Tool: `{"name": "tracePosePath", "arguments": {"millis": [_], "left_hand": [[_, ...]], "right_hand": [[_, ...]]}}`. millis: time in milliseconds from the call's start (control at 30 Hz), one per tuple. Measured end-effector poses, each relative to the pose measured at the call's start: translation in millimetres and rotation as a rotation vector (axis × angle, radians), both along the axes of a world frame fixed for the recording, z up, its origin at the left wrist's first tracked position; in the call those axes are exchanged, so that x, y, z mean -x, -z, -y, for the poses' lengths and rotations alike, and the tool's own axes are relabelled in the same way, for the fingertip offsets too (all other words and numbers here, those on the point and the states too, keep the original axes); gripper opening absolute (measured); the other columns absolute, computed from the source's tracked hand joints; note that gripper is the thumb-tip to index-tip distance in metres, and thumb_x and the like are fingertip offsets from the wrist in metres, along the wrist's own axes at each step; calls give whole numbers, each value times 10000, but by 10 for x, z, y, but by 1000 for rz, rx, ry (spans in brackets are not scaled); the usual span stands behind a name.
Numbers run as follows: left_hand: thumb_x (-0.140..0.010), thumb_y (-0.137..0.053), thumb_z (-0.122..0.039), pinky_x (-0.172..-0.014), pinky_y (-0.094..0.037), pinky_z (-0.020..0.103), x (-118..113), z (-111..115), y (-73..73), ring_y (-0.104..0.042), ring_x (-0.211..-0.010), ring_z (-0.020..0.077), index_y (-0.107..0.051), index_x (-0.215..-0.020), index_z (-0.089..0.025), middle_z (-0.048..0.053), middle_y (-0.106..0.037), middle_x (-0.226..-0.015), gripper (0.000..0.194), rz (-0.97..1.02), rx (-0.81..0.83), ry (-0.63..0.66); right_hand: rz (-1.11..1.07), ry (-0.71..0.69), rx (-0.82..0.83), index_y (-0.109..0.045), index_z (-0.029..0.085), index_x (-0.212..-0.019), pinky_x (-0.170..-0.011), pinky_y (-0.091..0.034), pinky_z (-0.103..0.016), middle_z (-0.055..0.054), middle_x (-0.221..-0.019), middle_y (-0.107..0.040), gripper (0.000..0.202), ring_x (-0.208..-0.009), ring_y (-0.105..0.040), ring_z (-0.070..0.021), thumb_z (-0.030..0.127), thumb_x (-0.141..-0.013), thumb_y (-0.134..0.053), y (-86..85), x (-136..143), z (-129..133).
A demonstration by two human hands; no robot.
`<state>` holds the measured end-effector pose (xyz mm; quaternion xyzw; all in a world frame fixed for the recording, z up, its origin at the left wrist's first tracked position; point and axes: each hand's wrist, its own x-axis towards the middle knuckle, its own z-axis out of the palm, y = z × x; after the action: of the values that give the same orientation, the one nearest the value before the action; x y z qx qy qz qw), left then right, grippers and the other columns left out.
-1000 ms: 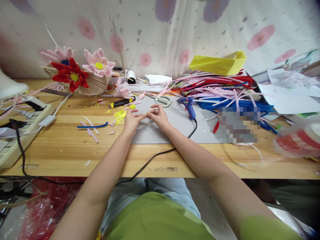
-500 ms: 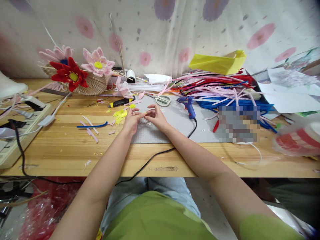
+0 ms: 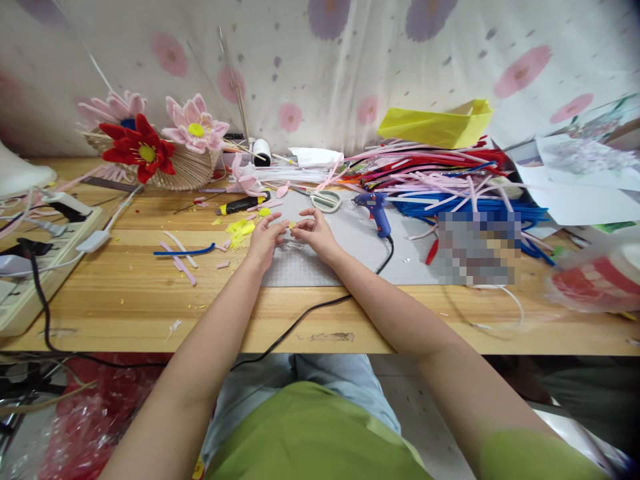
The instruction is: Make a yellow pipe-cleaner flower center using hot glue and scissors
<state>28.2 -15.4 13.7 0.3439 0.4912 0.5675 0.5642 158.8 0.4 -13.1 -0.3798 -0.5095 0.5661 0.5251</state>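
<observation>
"Fingers first: how are yours set?"

"On my right hand [image 3: 319, 239], thumb and forefinger are pinching a small yellow piece [image 3: 293, 225], with the other fingers curved above it. On my left hand [image 3: 263, 243], thumb and forefinger stand a little apart, the thumb tip close to that piece. Whether the left fingers grip anything underneath, I can't tell."

"Where exactly is the yellow piece?"

"At my right fingertips, between my two hands, over the grey cutting mat [image 3: 320, 270]. Some thin pale strands [image 3: 294, 247] show just below it."

"And around you?"

"Just beside my left hand are yellow scraps [image 3: 240, 233] and a yellow disc [image 3: 264, 212]. Behind those lies a yellow-and-black tool [image 3: 244, 204]. Beyond my right hand are scissors [image 3: 334, 202], and to their right a blue glue gun [image 3: 377, 212] on the mat, its black cord [image 3: 317, 308] running back toward me."

"Anything further left?"

"A blue strip [image 3: 185, 253] lies across pale ones on the wood, and farther back sit a red flower [image 3: 135, 150] and a pink flower [image 3: 183, 123]."
</observation>
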Motion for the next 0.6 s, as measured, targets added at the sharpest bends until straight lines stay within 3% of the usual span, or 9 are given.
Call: {"name": "tracePosePath", "arguments": {"millis": [267, 600], "left_hand": [[-494, -782, -255, -583, -383, 221, 16, 0, 33, -599, -683, 126, -631, -1053, -147, 39, -698, -778, 589, -132, -60, -5], [-610, -731, -163, -688, -458, 252, -41, 45, -55, -645, -742, 152, -550, -1031, -142, 32, -685, -748, 458, -234, 6, -110]], "right_hand": [[-46, -17, 55, -375, 238, -926, -634, -459, -253, 93, -649, -623, 525, -634, -605, -103, 283, -546, -735, -8, -21, 2], [-49, -52, 62, -395, 234, -923, -646, -467, -251, 91, -661, -627, 489, -642, -622, -100, 299, -563, -719, -36, -18, 9]]}}
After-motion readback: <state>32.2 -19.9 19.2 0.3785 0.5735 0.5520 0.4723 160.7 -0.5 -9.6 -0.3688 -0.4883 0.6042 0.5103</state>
